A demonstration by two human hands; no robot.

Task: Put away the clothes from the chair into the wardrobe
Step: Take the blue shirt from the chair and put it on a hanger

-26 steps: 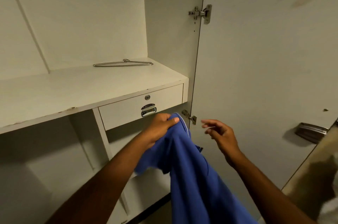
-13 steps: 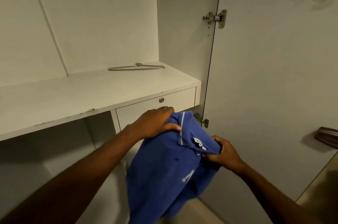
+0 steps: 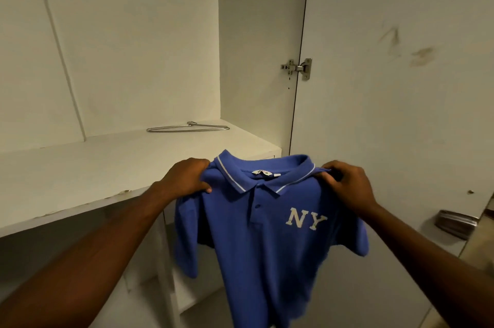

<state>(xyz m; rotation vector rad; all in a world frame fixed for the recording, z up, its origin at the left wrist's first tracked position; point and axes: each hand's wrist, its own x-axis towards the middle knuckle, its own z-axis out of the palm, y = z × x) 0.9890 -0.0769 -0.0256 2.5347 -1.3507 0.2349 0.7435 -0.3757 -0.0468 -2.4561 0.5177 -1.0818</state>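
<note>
A blue polo shirt (image 3: 267, 242) with a white-trimmed collar and white "NY" letters hangs spread out in front of the open white wardrobe (image 3: 133, 46). My left hand (image 3: 187, 178) grips its left shoulder and my right hand (image 3: 344, 183) grips its right shoulder, both beside the collar. The shirt's front faces me and its hem drops out of view at the bottom. It hangs just in front of the wardrobe shelf (image 3: 80, 175) edge, hiding the drawer below.
A thin metal hanger (image 3: 187, 127) lies flat at the back of the shelf. The wardrobe door (image 3: 401, 113) stands open on the right, with a hinge (image 3: 298, 68) and a metal handle (image 3: 454, 223). Lower compartments are below the shelf.
The shirt was bunched in my left hand; my right hand took hold of it, and both hands lifted and spread it out by the shoulders. The view tilted upward.
</note>
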